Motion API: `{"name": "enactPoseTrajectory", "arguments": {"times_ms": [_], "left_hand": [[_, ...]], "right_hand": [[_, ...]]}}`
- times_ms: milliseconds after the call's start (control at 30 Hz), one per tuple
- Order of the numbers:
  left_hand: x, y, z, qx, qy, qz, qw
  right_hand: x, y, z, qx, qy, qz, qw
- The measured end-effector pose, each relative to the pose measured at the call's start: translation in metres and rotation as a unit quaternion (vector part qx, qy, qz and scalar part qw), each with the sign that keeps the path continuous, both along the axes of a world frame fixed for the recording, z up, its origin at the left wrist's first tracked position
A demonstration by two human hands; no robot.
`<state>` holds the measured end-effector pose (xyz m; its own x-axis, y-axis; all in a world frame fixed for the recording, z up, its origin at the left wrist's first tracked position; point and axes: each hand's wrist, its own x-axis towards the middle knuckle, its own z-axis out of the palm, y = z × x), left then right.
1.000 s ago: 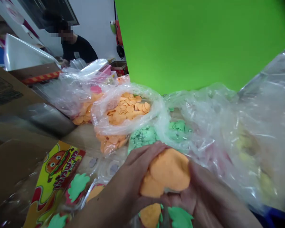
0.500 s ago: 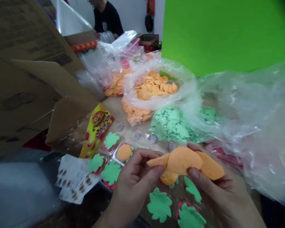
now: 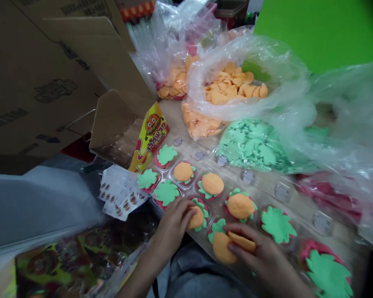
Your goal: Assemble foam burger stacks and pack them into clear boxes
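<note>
Head view: we find a thin orange disc [image 3: 242, 242] pinched in our right hand [image 3: 262, 258], the fingers curled over its edge, though we cannot see the thumb clearly; it lies against a thicker orange disc [image 3: 221, 247] in a cell of a clear plastic tray [image 3: 298, 215]; our left hand [image 3: 172, 231] has its fingers pressed together on another orange disc [image 3: 196, 218] at about 9 o'clock from the right hand; we judge these discs light, soft and bendable, probably foam or soft clay, so a gentle hold at the rim should keep them from creasing; the thin disc tilts, its longer line running from 10 to 4 o'clock; the others lie flat and round, with no clear long axis; green leaf-shaped pieces [image 3: 277, 224] fill nearby cells at 3 o'clock; a bag of green pieces [image 3: 251, 145] sits at 12 o'clock, with a bag of orange discs [image 3: 233, 87] beyond it; a burger-printed box [image 3: 151, 138] stands at 10 o'clock; a printed sheet [image 3: 119, 192] lies at 9 o'clock, and a cardboard carton [image 3: 49, 82] looms further out.
</note>
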<state>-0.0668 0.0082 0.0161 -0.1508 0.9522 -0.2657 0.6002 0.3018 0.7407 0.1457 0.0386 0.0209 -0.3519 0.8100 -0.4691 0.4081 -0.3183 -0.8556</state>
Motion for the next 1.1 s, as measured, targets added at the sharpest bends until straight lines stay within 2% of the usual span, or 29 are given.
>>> {"name": "enactPoseTrajectory", "arguments": {"times_ms": [100,167,200,267,367,433,500,600,667,767,833,900,967,1033,1100], "left_hand": [[0.005,-0.001,-0.007,0.037,0.052,0.026,0.998],[0.007,-0.001,-0.002,0.070,0.046,0.033,0.996],[0.008,0.000,0.002,0.082,0.017,0.034,0.996],[0.012,0.004,0.014,0.077,-0.087,0.036,0.993],[0.023,0.012,0.036,0.011,-0.264,0.017,0.964],[0.033,0.016,0.049,-0.020,-0.335,-0.009,0.942],[0.042,0.019,0.057,-0.017,-0.345,-0.009,0.938],[0.045,0.023,0.056,0.019,-0.309,0.025,0.951],[0.032,0.031,0.048,0.044,-0.260,0.086,0.961],[-0.012,0.056,0.028,0.098,-0.136,0.206,0.964],[-0.048,0.076,0.014,0.119,-0.088,0.234,0.961],[-0.078,0.091,0.000,0.126,-0.033,0.238,0.962],[-0.095,0.101,-0.010,0.134,0.034,0.222,0.965],[-0.096,0.109,-0.012,0.156,0.104,0.197,0.962],[-0.088,0.122,-0.007,0.189,0.157,0.161,0.956]], "right_hand": [[-0.003,-0.004,-0.007,0.090,-0.065,0.012,0.994],[-0.004,-0.001,0.000,0.096,-0.063,-0.006,0.993],[-0.004,0.001,0.006,0.067,-0.036,-0.030,0.997],[-0.003,0.007,0.023,-0.048,0.079,-0.094,0.991],[-0.002,0.012,0.049,-0.229,0.278,-0.145,0.922],[-0.002,0.013,0.061,-0.269,0.323,-0.146,0.896],[-0.004,0.013,0.066,-0.259,0.303,-0.152,0.904],[-0.011,0.013,0.061,-0.229,0.257,-0.155,0.926],[-0.015,0.014,0.053,-0.215,0.233,-0.151,0.936],[-0.015,0.017,0.042,-0.171,0.187,-0.143,0.957],[-0.009,0.021,0.036,-0.146,0.158,-0.145,0.966],[0.000,0.025,0.033,-0.139,0.145,-0.136,0.970],[0.008,0.029,0.031,-0.137,0.141,-0.125,0.972],[0.014,0.031,0.028,-0.121,0.146,-0.141,0.972],[0.016,0.033,0.021,-0.085,0.151,-0.179,0.968]]}}
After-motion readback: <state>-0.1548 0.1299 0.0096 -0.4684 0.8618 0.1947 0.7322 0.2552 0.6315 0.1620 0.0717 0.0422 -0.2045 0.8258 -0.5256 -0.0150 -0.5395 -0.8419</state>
